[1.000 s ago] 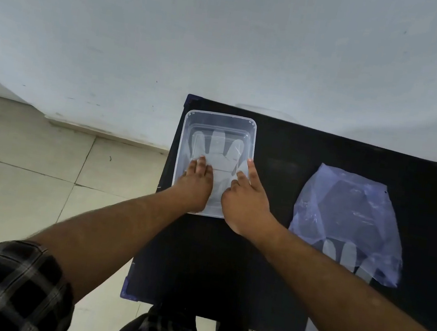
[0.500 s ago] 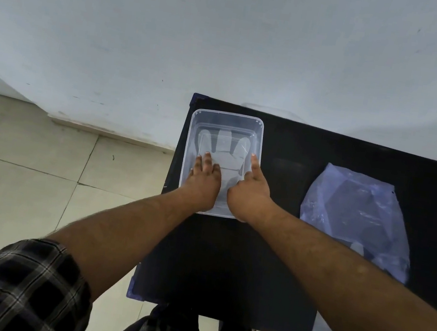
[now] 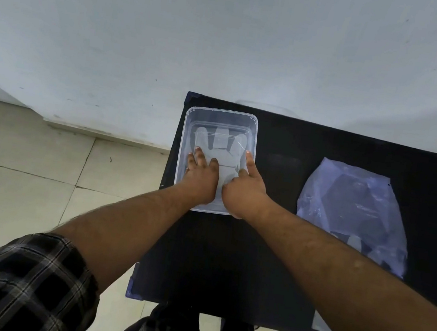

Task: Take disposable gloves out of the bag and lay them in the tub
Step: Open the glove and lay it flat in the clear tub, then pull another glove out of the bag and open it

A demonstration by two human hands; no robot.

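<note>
A clear plastic tub (image 3: pixel 222 114) stands at the back left of the black table (image 3: pixel 287 136). A translucent disposable glove (image 3: pixel 219 144) lies flat inside it, fingers pointing away from me. My left hand (image 3: pixel 201 175) rests palm down on the glove's near left part, fingers spread. My right hand (image 3: pixel 246 188) presses flat on its near right part, forefinger along the tub's right wall. A bluish plastic bag (image 3: pixel 353 205) lies on the right of the table, with more gloves (image 3: pixel 354 242) showing through near its front end.
A white wall rises right behind the table. Pale floor tiles (image 3: pixel 27 165) spread out to the left. My checked sleeves and legs fill the lower edge of the view.
Both hands stayed flat on the glove in the tub and slid slightly further in. The view shifted a little; the bag has not moved.
</note>
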